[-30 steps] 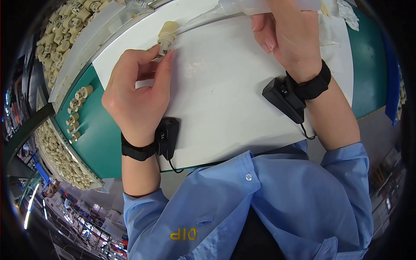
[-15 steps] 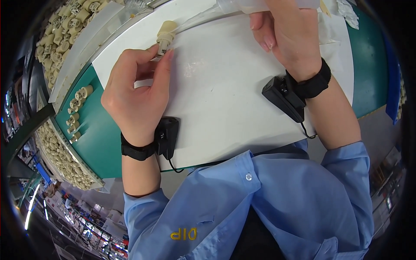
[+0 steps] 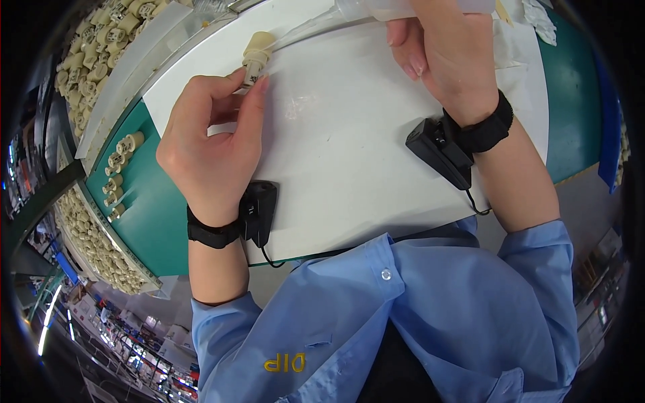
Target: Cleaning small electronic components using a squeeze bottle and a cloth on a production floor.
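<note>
Between thumb and fingertips, my left hand (image 3: 215, 141) pinches the narrow printed end of a small cream-coloured plastic part (image 3: 258, 50), its wider round end tilted up and away. My right hand (image 3: 453, 60) is wrapped round a translucent squeeze bottle (image 3: 383, 9) lying on its side at the top of the view. The bottle's long clear tapered nozzle (image 3: 310, 28) points left, its thin tip at the cream part near the collar. Whether any liquid leaves the tip cannot be made out. Both hands are above a white sheet (image 3: 363, 134).
Several similar cream parts (image 3: 115, 180) stand in a line on the green mat (image 3: 151, 221) at left. A bin heaped with such parts (image 3: 101, 50) is at the far left, and another tray of small pieces (image 3: 94, 235) sits nearer. Crumpled white tissue (image 3: 539, 21) lies at the far right.
</note>
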A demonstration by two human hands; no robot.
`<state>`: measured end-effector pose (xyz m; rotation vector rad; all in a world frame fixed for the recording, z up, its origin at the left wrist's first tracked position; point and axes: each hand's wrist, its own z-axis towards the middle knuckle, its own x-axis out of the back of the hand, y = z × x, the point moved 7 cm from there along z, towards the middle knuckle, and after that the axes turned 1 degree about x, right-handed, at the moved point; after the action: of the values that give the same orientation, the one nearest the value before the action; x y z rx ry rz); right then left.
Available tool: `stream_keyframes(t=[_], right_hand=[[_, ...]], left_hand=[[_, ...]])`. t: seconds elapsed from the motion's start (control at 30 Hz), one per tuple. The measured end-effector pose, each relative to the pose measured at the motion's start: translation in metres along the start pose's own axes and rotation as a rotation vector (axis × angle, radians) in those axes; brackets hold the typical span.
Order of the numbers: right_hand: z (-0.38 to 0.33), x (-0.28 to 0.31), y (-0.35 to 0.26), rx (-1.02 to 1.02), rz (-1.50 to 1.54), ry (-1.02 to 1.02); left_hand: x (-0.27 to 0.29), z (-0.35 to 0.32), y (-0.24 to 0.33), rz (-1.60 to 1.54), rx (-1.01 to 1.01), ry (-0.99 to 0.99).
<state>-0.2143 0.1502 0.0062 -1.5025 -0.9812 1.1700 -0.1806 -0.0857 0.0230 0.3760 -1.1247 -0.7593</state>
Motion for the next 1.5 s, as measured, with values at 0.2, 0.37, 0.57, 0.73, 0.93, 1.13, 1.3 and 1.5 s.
stream_keyframes(t=[0.2,0.37,0.57,0.73,0.93,1.13,1.3,1.5], right_hand=[[0.0005,-0.0012,0.0005,0.025,-0.013,-0.015],[-0.0005,-0.0028,0.0015,0.016,0.025,-0.018],[0.0006,-0.0006,0.0002,0.04,0.019,-0.055],[-0.001,-0.0017,-0.0004,0.029,-0.02,-0.013],[-0.0013,-0.0018,-0.001,0.032,-0.017,-0.027],[-0.001,-0.0016,-0.0009,0.039,-0.02,-0.045],[-0.0014,-0.0017,-0.0001,0.025,0.003,-0.062],[-0.0011,-0.002,-0.0019,0.04,-0.002,-0.069]], left_hand=[[-0.0002,0.0008,0.0002,0.001,0.016,-0.014],[-0.0001,0.0004,-0.0006,-0.012,0.038,-0.018],[-0.001,0.0,-0.0024,-0.042,0.052,-0.015],[-0.0009,0.0,-0.0045,-0.059,0.092,-0.004],[0.0,0.0005,-0.0056,-0.069,0.086,0.007],[-0.0001,0.0004,-0.0045,-0.087,0.095,0.002],[-0.0013,0.0006,-0.0063,-0.125,0.089,0.009],[-0.0022,0.0015,-0.0047,-0.131,0.074,-0.004]])
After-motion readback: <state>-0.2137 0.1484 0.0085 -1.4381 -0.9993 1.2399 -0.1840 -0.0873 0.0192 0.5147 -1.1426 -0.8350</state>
